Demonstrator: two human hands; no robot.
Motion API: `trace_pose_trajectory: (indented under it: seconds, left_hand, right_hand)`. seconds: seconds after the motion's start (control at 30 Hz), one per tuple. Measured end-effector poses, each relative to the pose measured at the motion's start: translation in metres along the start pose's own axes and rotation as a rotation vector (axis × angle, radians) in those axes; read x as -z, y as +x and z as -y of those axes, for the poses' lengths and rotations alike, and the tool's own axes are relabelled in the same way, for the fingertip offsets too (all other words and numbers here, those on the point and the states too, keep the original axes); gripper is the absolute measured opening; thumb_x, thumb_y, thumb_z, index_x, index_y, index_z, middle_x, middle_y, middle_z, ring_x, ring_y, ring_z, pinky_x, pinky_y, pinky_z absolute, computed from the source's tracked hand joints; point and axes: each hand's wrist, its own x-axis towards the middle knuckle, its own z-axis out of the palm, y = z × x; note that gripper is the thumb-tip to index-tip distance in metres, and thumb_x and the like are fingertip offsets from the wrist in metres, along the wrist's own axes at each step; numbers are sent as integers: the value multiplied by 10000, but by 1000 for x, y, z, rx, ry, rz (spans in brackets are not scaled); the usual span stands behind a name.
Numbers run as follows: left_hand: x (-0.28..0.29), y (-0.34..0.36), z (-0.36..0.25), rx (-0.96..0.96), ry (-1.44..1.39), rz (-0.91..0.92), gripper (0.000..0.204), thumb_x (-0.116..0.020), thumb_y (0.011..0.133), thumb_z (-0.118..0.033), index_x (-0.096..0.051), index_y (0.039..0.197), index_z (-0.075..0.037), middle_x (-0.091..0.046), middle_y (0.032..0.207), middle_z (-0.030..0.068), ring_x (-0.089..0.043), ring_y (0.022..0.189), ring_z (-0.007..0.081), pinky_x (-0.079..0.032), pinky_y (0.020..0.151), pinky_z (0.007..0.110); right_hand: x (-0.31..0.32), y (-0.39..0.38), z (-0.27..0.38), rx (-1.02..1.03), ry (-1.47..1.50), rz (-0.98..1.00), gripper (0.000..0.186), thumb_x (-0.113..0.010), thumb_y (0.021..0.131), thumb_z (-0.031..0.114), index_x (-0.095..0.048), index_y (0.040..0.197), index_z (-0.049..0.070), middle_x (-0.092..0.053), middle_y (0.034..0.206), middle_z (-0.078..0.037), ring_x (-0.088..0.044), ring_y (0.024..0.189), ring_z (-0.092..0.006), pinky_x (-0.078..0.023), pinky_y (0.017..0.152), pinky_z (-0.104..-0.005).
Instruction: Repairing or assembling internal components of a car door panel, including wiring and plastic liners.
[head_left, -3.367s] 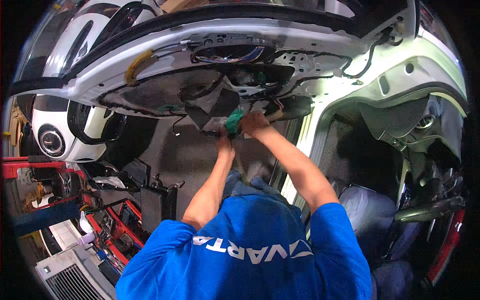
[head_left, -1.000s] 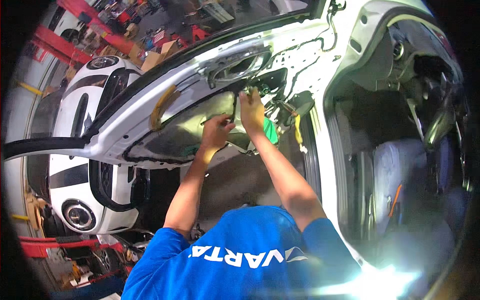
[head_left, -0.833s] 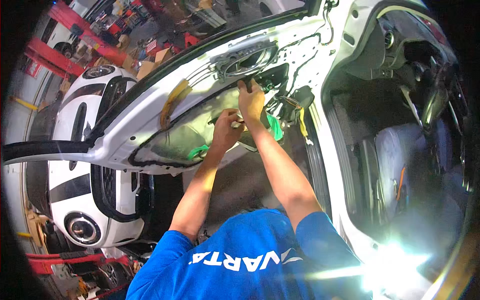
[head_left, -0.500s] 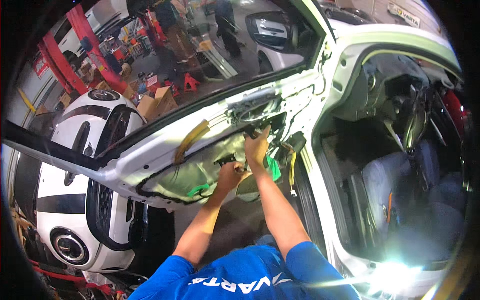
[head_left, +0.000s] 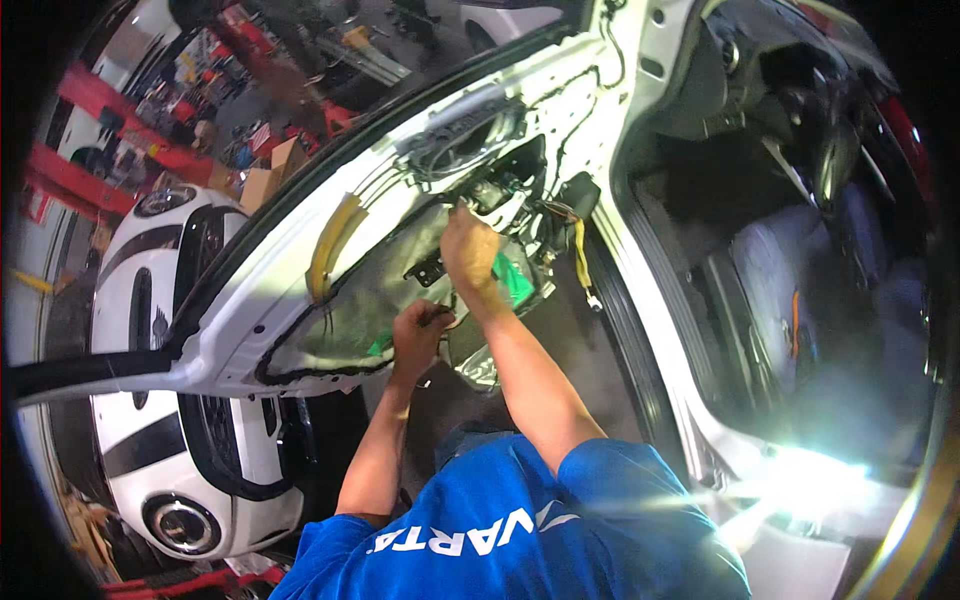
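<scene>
A white car door stands open in front of me with its inner side bared. Across it spreads a translucent plastic sheet (head_left: 345, 325) edged with black sealant, with a green patch (head_left: 513, 279) near its right end. My right hand (head_left: 470, 248) is closed at the sheet's upper right edge, apparently pinching it. Lower and to the left, my left hand (head_left: 418, 335) is closed in a pinch near the lower edge; a small dark thing at its fingertips is too unclear to name. A black bracket (head_left: 425, 271) shows between the hands. Metal parts (head_left: 510, 208) show in the opening beyond my right hand.
A yellow-wrapped cable (head_left: 582, 255) hangs at the hinge side. A yellow foam strip (head_left: 336, 245) is on the door. The car's doorway and seat (head_left: 790, 290) lie to the right, with a bright lamp (head_left: 815, 485) low. Another white car (head_left: 160, 440) stands left; cardboard boxes (head_left: 270, 175) are beyond.
The view has shifted. My right hand has moved left relative to the hanging cable, and the green patch of the sheet has moved with it. More metal parts now show in the opening.
</scene>
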Motion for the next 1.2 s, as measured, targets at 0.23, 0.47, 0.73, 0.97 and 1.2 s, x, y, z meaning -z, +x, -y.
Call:
trace_pose_trajectory:
  seconds: [0.23,0.47,0.73,0.97,1.2]
  left_hand:
    - [35,-9,16,-12,104,147,215,-685,744,-54,-494,645,-34,-449,584,-57,-382,573,32,-330,514,216]
    - [59,-20,54,19,-28,159,258,-703,743,-39,-478,618,-56,-454,589,-71,-374,545,23,-314,489,204]
    - [69,-39,83,-51,109,67,311,-714,728,-54,-435,589,-58,-400,569,-63,-335,559,46,-303,508,221]
    - [72,-45,95,-93,279,39,261,-705,736,-102,-477,675,11,-466,598,12,-381,586,98,-358,531,271]
    - [65,-45,91,-171,267,38,294,-720,732,-136,-472,641,-7,-442,556,2,-361,551,90,-338,502,265]
  right_hand:
    - [4,-32,14,15,-31,21,128,-518,775,78,-589,857,11,-607,629,-157,-603,499,-296,-486,452,-380]
    - [-3,-69,36,-60,-73,-9,109,-524,802,93,-569,864,15,-598,645,-145,-588,509,-318,-470,453,-396]
    - [-5,-108,43,-12,-33,-49,281,-553,794,75,-555,1056,-28,-596,657,-140,-603,530,-282,-490,467,-356]
    - [5,-124,49,-214,164,19,391,-544,855,125,-470,1202,-41,-633,792,-169,-615,603,-309,-493,529,-347]
    - [12,-35,20,-571,447,-336,510,-536,887,244,-390,1242,-92,-579,1045,-279,-603,939,-342,-474,769,-378]
